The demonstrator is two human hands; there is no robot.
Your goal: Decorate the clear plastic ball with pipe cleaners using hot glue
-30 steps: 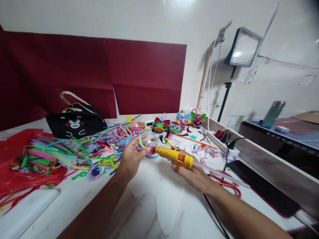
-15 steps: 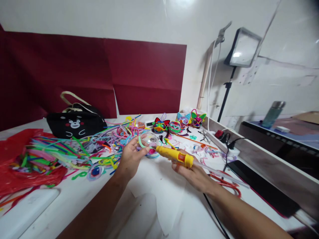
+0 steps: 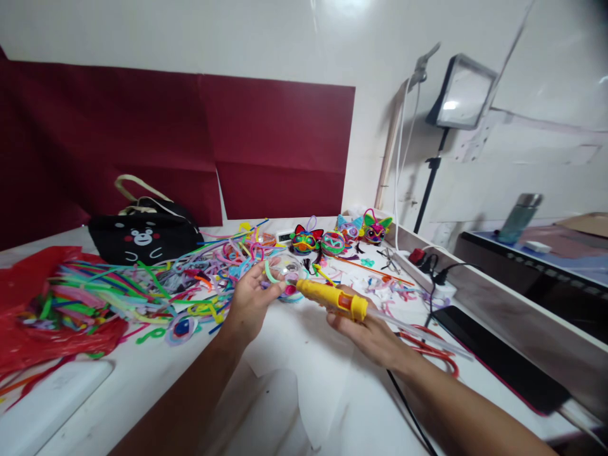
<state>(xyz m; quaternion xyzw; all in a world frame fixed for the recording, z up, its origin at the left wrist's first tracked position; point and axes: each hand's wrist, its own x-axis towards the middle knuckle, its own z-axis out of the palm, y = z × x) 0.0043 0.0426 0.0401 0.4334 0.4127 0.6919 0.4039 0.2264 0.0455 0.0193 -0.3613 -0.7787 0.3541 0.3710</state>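
I count two bare hands, one yellow hot glue gun [image 3: 327, 297] with one clear glue stick [image 3: 427, 335] trailing from its back end, and one transparent plastic ball [image 3: 289, 263] at the middle of the white table [image 3: 161, 386]. Four colourful animal-faced ornaments [image 3: 305, 240] sit in a row just beyond and to the right of the ball. On the left I find one black tote bag [image 3: 142, 237], far, and one red plastic bag [image 3: 28, 285], nearer, with pipe cleaners [image 3: 85, 288] spilling from it in numbers I cannot count. On the right are one white power strip [image 3: 439, 288], one black smartphone [image 3: 503, 361], one panel lamp [image 3: 465, 92] on a stand and, on another table at the far right, one green-tinted bottle [image 3: 520, 218]. Against half a second ago, I notice only a very slight shift of the view; hands, glue gun and ball keep their places. The left hand [image 3: 249, 301] reaches forward from the near left, thumb and fingers pinching the ball's left side, where a pale green strip [image 3: 270, 272] curves. The right hand [image 3: 368, 332] comes in from the near right, fingers curled around the glue gun's grip, mostly hidden beneath it; I cannot tell whether they squeeze the trigger. The nozzle points left at the ball's near side; contact is unclear.
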